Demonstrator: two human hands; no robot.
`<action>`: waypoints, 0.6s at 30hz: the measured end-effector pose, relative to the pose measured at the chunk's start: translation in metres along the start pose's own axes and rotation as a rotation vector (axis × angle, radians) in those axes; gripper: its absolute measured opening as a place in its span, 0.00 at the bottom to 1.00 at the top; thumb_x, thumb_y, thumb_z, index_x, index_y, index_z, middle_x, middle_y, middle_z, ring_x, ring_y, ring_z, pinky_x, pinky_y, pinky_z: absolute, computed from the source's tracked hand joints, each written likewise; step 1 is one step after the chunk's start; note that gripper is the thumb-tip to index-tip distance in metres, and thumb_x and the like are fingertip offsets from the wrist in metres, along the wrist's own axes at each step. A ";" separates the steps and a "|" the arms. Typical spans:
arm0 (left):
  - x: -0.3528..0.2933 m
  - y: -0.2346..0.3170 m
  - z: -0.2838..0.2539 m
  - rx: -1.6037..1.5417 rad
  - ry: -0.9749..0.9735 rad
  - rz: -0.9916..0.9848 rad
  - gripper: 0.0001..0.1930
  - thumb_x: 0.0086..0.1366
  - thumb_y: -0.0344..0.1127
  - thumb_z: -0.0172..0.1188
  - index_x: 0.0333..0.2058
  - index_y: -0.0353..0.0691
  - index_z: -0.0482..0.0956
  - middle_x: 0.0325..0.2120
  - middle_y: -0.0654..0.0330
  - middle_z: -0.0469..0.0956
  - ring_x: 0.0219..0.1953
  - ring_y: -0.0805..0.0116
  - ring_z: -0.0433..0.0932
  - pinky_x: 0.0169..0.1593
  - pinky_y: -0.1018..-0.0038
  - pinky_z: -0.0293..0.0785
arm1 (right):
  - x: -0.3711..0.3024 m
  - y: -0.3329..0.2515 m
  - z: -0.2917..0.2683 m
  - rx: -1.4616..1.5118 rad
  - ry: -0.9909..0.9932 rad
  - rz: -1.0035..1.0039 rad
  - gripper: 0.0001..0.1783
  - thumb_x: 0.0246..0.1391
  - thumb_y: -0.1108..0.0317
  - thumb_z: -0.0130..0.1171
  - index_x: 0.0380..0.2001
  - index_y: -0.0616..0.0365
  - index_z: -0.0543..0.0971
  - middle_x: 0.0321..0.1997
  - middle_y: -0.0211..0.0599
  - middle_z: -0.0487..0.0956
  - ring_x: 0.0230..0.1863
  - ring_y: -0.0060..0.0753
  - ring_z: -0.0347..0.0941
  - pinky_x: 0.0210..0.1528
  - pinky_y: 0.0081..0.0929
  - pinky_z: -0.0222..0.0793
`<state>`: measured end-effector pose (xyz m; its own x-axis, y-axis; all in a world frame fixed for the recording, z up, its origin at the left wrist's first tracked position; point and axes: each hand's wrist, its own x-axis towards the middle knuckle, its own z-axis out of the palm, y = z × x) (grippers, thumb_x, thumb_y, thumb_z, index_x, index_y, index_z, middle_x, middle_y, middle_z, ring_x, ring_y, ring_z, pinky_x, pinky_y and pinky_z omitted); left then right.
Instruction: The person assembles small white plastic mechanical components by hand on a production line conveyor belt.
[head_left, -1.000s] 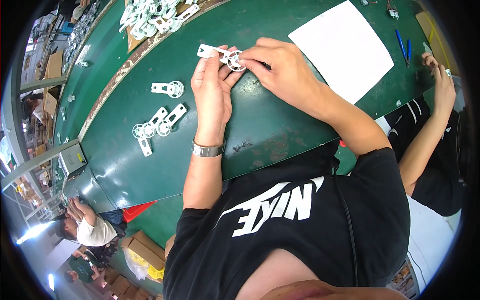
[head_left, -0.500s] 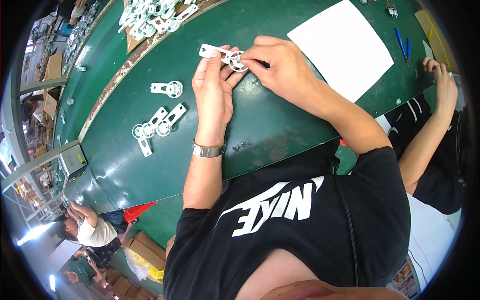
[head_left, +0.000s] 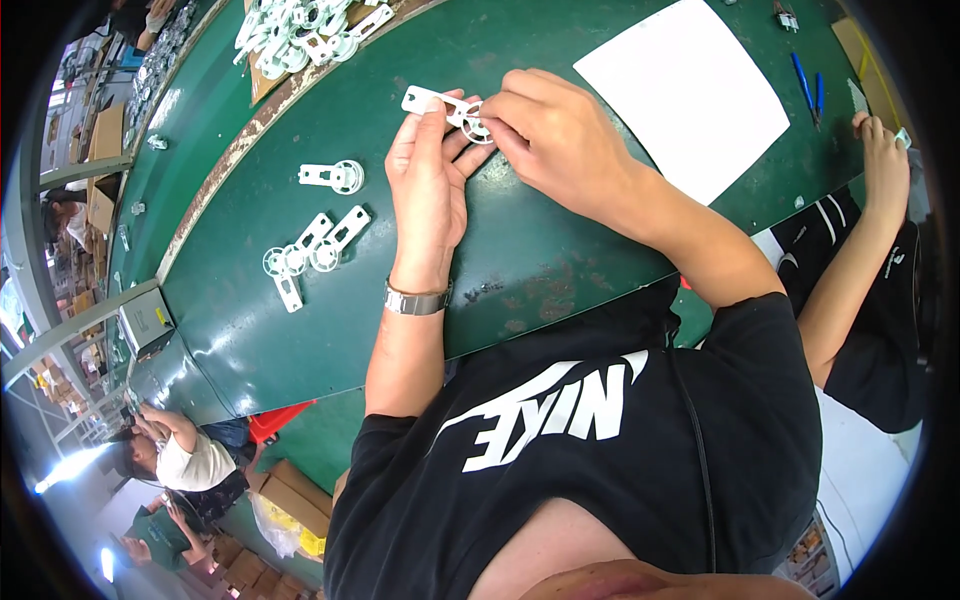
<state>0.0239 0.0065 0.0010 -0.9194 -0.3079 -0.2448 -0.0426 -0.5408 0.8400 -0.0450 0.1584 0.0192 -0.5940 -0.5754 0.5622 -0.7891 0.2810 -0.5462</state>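
My left hand [head_left: 428,175] is closed on a white plastic bracket [head_left: 425,102], a flat arm with a slot at one end and a spoked ring at the other. Its thumb lies on top of the arm, the fingers underneath. At the ring end, my right hand [head_left: 556,135] is closed in a pinch, its fingertips against the ring. Whatever sits between those fingertips is hidden. On the green table left of my left hand lies a similar white bracket [head_left: 333,177], and nearer to me a small group of the same brackets [head_left: 322,243], touching one another.
A heap of white brackets [head_left: 300,35] lies at the far left, by the worn table rim. A white sheet [head_left: 685,100] is right of my hands, with blue-handled pliers [head_left: 808,90] beyond it. At the right edge a co-worker's hand [head_left: 884,165] holds a small pale piece.
My right hand has shifted slightly, its knuckles turning over the ring; the bracket has barely moved. The co-worker's hand at right has changed its pose, and a pale piece now shows in it.
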 end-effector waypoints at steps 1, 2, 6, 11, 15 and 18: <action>0.001 0.000 0.000 -0.006 0.002 -0.002 0.16 0.78 0.40 0.51 0.51 0.32 0.77 0.45 0.50 0.82 0.45 0.64 0.84 0.47 0.66 0.85 | 0.000 -0.001 0.000 0.001 -0.002 0.000 0.02 0.53 0.76 0.62 0.30 0.65 0.81 0.27 0.42 0.74 0.32 0.45 0.74 0.34 0.41 0.72; 0.001 0.000 -0.001 -0.012 0.004 -0.004 0.16 0.78 0.40 0.51 0.51 0.32 0.77 0.45 0.50 0.82 0.44 0.64 0.84 0.47 0.65 0.85 | 0.000 -0.003 -0.001 0.051 -0.018 0.064 0.03 0.54 0.76 0.61 0.30 0.65 0.82 0.26 0.43 0.75 0.31 0.46 0.74 0.33 0.41 0.72; 0.000 0.000 0.002 -0.015 0.002 -0.007 0.16 0.78 0.40 0.51 0.50 0.32 0.77 0.45 0.50 0.82 0.45 0.64 0.84 0.47 0.65 0.85 | -0.001 -0.004 0.000 0.160 -0.027 0.258 0.04 0.56 0.75 0.60 0.31 0.66 0.81 0.27 0.44 0.77 0.30 0.49 0.76 0.32 0.41 0.72; -0.001 0.002 0.002 -0.041 0.007 -0.014 0.16 0.77 0.40 0.51 0.51 0.32 0.77 0.45 0.50 0.82 0.45 0.63 0.84 0.47 0.65 0.85 | 0.002 -0.005 -0.001 0.166 -0.036 0.254 0.05 0.57 0.75 0.60 0.32 0.66 0.81 0.29 0.45 0.78 0.31 0.50 0.76 0.33 0.41 0.73; 0.000 0.001 0.001 -0.049 0.009 -0.013 0.16 0.77 0.40 0.51 0.50 0.31 0.77 0.45 0.50 0.82 0.45 0.63 0.84 0.48 0.65 0.85 | 0.000 -0.001 0.001 0.118 -0.062 0.207 0.05 0.56 0.75 0.60 0.32 0.66 0.81 0.30 0.44 0.78 0.33 0.49 0.76 0.35 0.42 0.73; -0.001 0.002 0.004 -0.035 0.007 -0.015 0.16 0.77 0.39 0.51 0.50 0.32 0.77 0.45 0.51 0.82 0.45 0.63 0.84 0.48 0.65 0.85 | -0.002 -0.001 0.002 0.076 -0.057 0.176 0.04 0.56 0.75 0.61 0.32 0.66 0.80 0.29 0.44 0.76 0.35 0.49 0.76 0.36 0.42 0.72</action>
<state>0.0236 0.0084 0.0051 -0.9161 -0.3046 -0.2608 -0.0429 -0.5723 0.8190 -0.0424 0.1577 0.0175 -0.7102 -0.5654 0.4195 -0.6587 0.3233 -0.6793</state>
